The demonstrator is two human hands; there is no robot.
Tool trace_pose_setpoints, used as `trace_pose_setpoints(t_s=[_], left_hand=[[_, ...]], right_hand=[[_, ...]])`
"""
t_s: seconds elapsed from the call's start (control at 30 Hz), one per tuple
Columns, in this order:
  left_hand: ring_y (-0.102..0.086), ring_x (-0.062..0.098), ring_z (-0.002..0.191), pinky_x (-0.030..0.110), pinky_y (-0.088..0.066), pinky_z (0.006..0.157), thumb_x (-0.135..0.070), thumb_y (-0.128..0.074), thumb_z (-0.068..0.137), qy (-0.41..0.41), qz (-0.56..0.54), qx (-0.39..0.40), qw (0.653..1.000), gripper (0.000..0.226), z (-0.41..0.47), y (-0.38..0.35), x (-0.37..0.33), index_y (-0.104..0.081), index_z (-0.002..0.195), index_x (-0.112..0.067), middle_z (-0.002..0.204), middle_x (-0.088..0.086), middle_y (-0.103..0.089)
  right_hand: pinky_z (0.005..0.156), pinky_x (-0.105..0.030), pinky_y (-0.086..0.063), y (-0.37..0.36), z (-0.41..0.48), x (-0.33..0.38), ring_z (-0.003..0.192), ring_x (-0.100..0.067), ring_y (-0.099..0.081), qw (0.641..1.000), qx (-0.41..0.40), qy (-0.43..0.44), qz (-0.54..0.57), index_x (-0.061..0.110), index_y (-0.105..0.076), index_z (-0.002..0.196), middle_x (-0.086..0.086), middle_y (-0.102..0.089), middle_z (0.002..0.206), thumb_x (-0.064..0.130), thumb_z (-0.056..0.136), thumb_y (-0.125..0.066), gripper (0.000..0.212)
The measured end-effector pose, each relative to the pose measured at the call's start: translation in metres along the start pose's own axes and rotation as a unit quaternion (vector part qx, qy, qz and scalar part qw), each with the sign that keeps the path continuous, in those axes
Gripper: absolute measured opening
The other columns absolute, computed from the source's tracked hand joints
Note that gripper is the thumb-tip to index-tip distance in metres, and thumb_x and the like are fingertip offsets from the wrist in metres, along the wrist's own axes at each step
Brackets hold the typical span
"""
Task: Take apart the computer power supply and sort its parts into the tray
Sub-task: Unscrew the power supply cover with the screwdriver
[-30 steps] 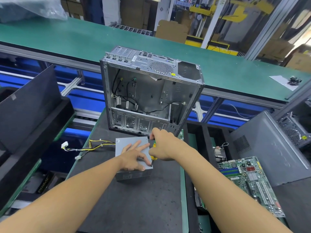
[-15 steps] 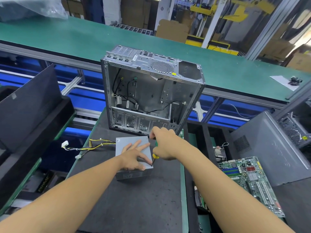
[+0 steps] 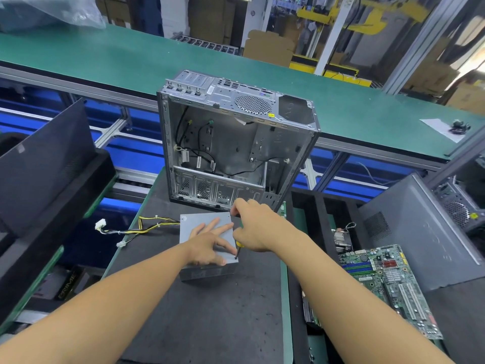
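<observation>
At the far left a black panel (image 3: 44, 164) leans on a dark stand. Just right of it a bundle of yellow and black wires (image 3: 143, 227) with white plugs runs across the edge of the dark mat (image 3: 210, 316) and joins the left side of the power supply (image 3: 195, 222). The power supply is a grey metal box that lies flat on the mat, just in front of the open computer case (image 3: 236, 143).

The left hand (image 3: 210, 244) rests on top of the box with its fingers spread and straight, pressing down and grasping nothing. Beside it the right hand (image 3: 256, 228) is curled round a screwdriver (image 3: 238, 249). Only a bit of yellow handle and the dark shaft show below the fist, and the tip meets the near right corner of the box's top plate — right beside the left fingertips.

The case stands upright behind both hands with its side off, loose black cables hanging inside.

To the right of the mat is the black tray (image 3: 323, 222) with its long compartments. One holds a heatsink (image 3: 341, 240), and a green motherboard (image 3: 388, 282) lies nearer the right edge. A grey cover (image 3: 420, 232) leans just past the board — and beyond it, on the green belt (image 3: 131, 56), a sheet of paper (image 3: 438, 127) carries a small dark item.
</observation>
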State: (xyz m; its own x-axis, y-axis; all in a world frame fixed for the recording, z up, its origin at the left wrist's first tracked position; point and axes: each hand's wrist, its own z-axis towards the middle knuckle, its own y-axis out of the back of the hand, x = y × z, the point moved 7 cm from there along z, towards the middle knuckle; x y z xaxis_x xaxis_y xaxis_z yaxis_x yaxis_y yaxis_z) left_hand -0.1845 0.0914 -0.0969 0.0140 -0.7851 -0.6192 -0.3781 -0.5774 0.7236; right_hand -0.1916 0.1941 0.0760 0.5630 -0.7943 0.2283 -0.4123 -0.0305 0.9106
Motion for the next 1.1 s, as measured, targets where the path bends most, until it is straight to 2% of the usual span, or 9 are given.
trace_pose_setpoints(t_s=[0.1, 0.23, 0.37, 0.5, 0.67, 0.77, 0.83, 0.97, 1.1], left_hand=[[0.021, -0.006, 0.143, 0.035, 0.019, 0.117, -0.033, -0.074, 0.077, -0.004, -0.001, -0.004, 1.0, 0.045, 0.001, -0.001, 0.002, -0.057, 0.08, -0.075, 0.156, -0.034, -0.006], [0.025, -0.011, 0.136, 0.035, 0.02, 0.117, -0.034, -0.073, 0.078, -0.005, 0.003, -0.005, 1.0, 0.043, 0.002, -0.003, 0.004, -0.058, 0.082, -0.074, 0.146, -0.039, 0.001], [0.021, -0.009, 0.139, 0.035, 0.019, 0.118, -0.034, -0.073, 0.078, -0.008, 0.006, -0.009, 1.0, 0.045, 0.001, -0.003, 0.003, -0.057, 0.082, -0.076, 0.145, -0.04, 0.002], [0.02, -0.006, 0.144, 0.035, 0.019, 0.118, -0.034, -0.072, 0.078, -0.013, -0.002, -0.014, 1.0, 0.045, -0.001, -0.002, 0.003, -0.058, 0.084, -0.076, 0.147, -0.041, 0.001], [0.018, -0.003, 0.146, 0.036, 0.019, 0.119, -0.03, -0.071, 0.079, -0.012, -0.01, -0.018, 1.0, 0.04, -0.002, -0.002, 0.0, -0.061, 0.086, -0.069, 0.151, -0.037, -0.004], [0.015, 0.002, 0.149, 0.035, 0.018, 0.118, -0.029, -0.068, 0.082, -0.006, -0.002, -0.032, 0.999, 0.032, -0.004, -0.002, -0.005, -0.066, 0.097, -0.058, 0.157, -0.031, -0.006], [0.006, 0.005, 0.151, 0.034, 0.012, 0.118, -0.036, -0.068, 0.086, -0.013, 0.01, -0.061, 0.998, 0.023, -0.005, 0.0, -0.008, -0.07, 0.103, -0.051, 0.158, -0.028, -0.013], [-0.017, 0.01, 0.144, 0.035, -0.012, 0.112, -0.035, -0.067, 0.083, -0.048, 0.034, -0.1, 0.993, 0.019, -0.006, -0.001, -0.018, -0.071, 0.1, -0.042, 0.133, -0.042, -0.031], [-0.026, 0.008, 0.133, 0.03, -0.017, 0.1, -0.034, -0.069, 0.078, -0.051, 0.031, -0.12, 0.991, 0.017, -0.005, 0.002, -0.018, -0.072, 0.094, -0.039, 0.112, -0.047, -0.029]], right_hand=[[0.08, -0.038, -0.037, 0.0, 0.0, -0.003, 0.116, -0.028, -0.039, 1.0, -0.005, -0.014, -0.015, 0.022, -0.041, 0.128, -0.005, -0.044, 0.126, 0.028, 0.09, -0.05, 0.039], [0.074, -0.041, -0.04, 0.006, -0.001, -0.008, 0.105, -0.035, -0.055, 0.993, -0.068, -0.048, -0.081, 0.019, -0.038, 0.128, -0.009, -0.049, 0.121, 0.048, 0.102, -0.036, 0.039], [0.072, -0.041, -0.041, 0.004, 0.0, -0.006, 0.095, -0.037, -0.059, 0.995, -0.062, -0.027, -0.078, 0.016, -0.037, 0.128, -0.011, -0.056, 0.117, 0.033, 0.105, -0.035, 0.029], [0.076, -0.038, -0.038, 0.001, 0.001, -0.005, 0.109, -0.031, -0.05, 0.999, -0.022, -0.012, -0.047, 0.022, -0.038, 0.134, -0.007, -0.047, 0.131, 0.022, 0.095, -0.045, 0.04], [0.081, -0.04, -0.041, 0.002, -0.002, -0.005, 0.123, -0.028, -0.035, 0.997, -0.024, -0.006, -0.067, 0.022, -0.039, 0.134, -0.005, -0.043, 0.13, 0.033, 0.094, -0.048, 0.043], [0.079, -0.042, -0.041, 0.006, -0.004, -0.003, 0.116, -0.031, -0.047, 0.99, -0.066, -0.02, -0.124, 0.019, -0.04, 0.13, -0.007, -0.047, 0.124, 0.05, 0.101, -0.037, 0.043], [0.069, -0.039, -0.038, 0.007, -0.003, 0.0, 0.1, -0.034, -0.059, 0.984, -0.08, -0.017, -0.156, 0.017, -0.038, 0.126, -0.007, -0.05, 0.118, 0.046, 0.104, -0.035, 0.036], [0.062, -0.037, -0.034, 0.007, -0.001, 0.004, 0.087, -0.035, -0.064, 0.982, -0.09, -0.002, -0.168, 0.015, -0.038, 0.122, -0.006, -0.054, 0.113, 0.025, 0.103, -0.045, 0.023], [0.073, -0.039, -0.036, 0.003, 0.002, 0.005, 0.112, -0.029, -0.047, 0.997, -0.03, 0.006, -0.072, 0.022, -0.04, 0.129, -0.005, -0.047, 0.126, 0.022, 0.092, -0.051, 0.039]])
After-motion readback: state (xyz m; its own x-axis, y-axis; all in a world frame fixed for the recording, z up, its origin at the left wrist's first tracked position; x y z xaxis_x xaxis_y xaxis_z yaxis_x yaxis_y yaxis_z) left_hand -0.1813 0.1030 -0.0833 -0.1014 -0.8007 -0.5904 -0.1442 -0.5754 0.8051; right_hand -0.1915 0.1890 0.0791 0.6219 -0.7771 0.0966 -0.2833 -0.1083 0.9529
